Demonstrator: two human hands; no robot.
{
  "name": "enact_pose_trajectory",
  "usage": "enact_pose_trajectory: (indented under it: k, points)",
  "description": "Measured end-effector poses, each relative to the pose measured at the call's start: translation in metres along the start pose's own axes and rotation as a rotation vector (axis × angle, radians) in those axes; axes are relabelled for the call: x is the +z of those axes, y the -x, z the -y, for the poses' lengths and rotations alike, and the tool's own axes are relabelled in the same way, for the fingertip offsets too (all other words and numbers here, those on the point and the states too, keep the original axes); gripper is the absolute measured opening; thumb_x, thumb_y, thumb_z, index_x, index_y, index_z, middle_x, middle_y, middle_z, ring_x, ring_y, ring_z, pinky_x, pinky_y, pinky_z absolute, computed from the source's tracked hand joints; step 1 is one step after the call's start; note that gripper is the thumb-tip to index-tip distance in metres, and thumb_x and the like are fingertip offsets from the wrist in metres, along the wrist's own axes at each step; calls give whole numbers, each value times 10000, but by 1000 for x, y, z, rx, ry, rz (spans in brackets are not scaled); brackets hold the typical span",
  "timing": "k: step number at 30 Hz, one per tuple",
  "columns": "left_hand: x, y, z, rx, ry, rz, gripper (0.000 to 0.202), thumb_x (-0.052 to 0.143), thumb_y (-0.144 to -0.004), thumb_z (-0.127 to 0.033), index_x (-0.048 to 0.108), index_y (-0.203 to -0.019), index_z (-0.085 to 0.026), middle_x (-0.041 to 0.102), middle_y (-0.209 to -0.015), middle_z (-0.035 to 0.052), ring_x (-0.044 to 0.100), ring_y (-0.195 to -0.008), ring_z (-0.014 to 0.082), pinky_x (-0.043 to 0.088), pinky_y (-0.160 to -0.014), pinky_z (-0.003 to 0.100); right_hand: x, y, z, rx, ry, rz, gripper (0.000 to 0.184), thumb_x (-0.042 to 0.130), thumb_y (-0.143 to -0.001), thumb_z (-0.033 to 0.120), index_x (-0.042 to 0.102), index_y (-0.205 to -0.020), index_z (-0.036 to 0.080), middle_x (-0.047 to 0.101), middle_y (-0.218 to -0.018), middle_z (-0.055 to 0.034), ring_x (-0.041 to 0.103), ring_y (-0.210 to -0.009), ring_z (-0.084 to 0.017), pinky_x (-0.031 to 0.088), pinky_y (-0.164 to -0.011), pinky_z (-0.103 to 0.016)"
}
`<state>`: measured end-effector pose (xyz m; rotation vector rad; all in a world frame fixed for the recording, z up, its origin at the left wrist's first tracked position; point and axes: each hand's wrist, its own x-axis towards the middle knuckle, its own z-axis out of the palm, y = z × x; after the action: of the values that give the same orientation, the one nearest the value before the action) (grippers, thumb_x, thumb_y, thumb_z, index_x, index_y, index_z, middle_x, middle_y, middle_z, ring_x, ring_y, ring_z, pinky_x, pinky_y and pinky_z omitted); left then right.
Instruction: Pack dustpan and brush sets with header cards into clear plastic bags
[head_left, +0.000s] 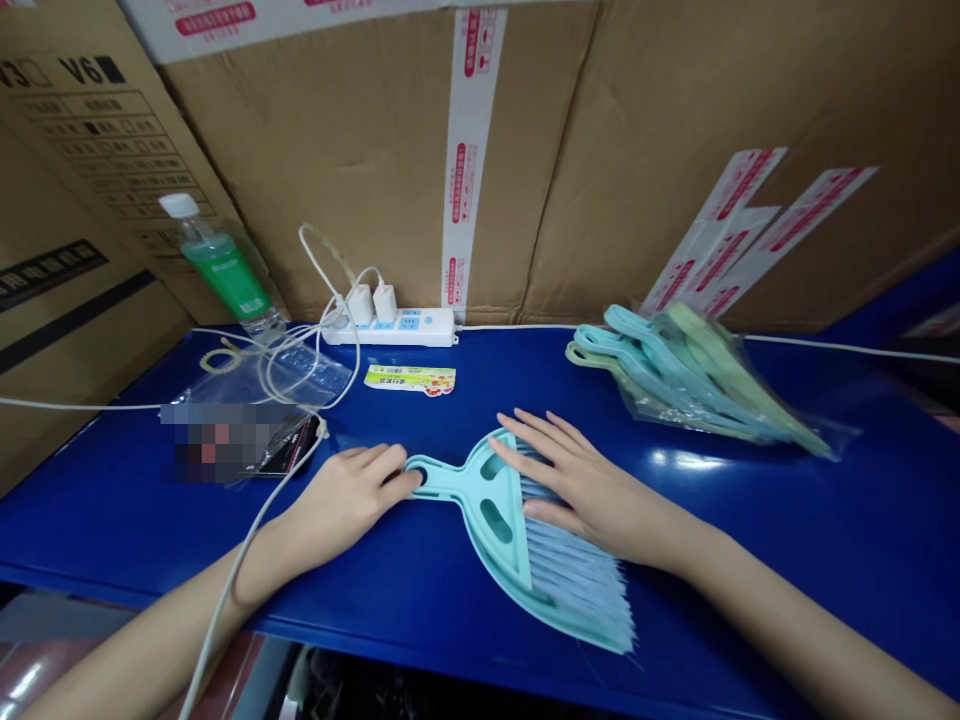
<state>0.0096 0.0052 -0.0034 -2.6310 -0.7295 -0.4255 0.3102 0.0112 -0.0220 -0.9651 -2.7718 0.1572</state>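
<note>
A turquoise hand brush point(508, 520) with pale blue bristles lies nested on a matching dustpan point(517, 600) on the blue table. My left hand point(360, 490) pinches the ringed handle end between thumb and curled fingers. Over the brush's far side rests my right hand point(585, 480), fingers spread across the bristles and the brush head's edge. Part of the bristles is hidden beneath that hand. At the back right, a clear plastic bag point(697, 380) holds several more turquoise and green brushes and dustpans.
A white power strip point(427, 327) with two plugged-in chargers stands against the cardboard box point(360, 180). A green-labelled bottle point(225, 270) leans at the left. A white cable point(259, 525) crosses my left forearm. A yellow label card point(410, 378) lies before the strip.
</note>
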Motion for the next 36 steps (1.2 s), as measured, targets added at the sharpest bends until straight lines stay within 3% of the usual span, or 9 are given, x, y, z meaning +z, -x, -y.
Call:
enact_pose_trajectory:
  k: [6,17,22,28,36]
  points:
    - [0,0,-1,5,-29,1,264,327,-974,-78,560,-910,-186,495,-740,-1,512,-612,147,404,-560,259,-1,-1,3,13,11,-30,601,417,-992,427,215,-1533,257,249,-1573,-153,159,-1440,-302,302,-1101,-597]
    - [0,0,-1,-16,18,15,201,406,-961,-97,571,-894,-189,496,-744,-8,510,-621,140,404,-565,254,-3,-2,6,-23,44,-21,531,426,-993,395,374,-1474,175,300,-1537,-203,220,-1421,-299,317,-1091,-582]
    - [1,1,-1,-41,17,15,189,422,-956,-111,578,-882,-188,513,-778,5,512,-642,139,413,-561,237,-4,-3,6,-50,68,-10,537,370,-1007,414,371,-1472,145,330,-1516,-216,212,-1418,-301,313,-1084,-595]
    - [1,2,-1,-33,-8,-12,219,393,-956,-93,585,-916,-190,606,-982,64,581,-810,174,488,-666,262,-2,-2,6,-39,45,-1,549,364,-1007,432,338,-1489,172,300,-1533,-194,183,-1425,-294,298,-1090,-604]
    - [-1,0,-2,-7,-1,25,220,420,-940,-57,605,-958,-176,655,-992,69,617,-818,184,518,-678,278,-3,-2,6,-11,6,13,559,434,-991,410,308,-1504,226,280,-1548,-164,176,-1429,-287,274,-1113,-590]
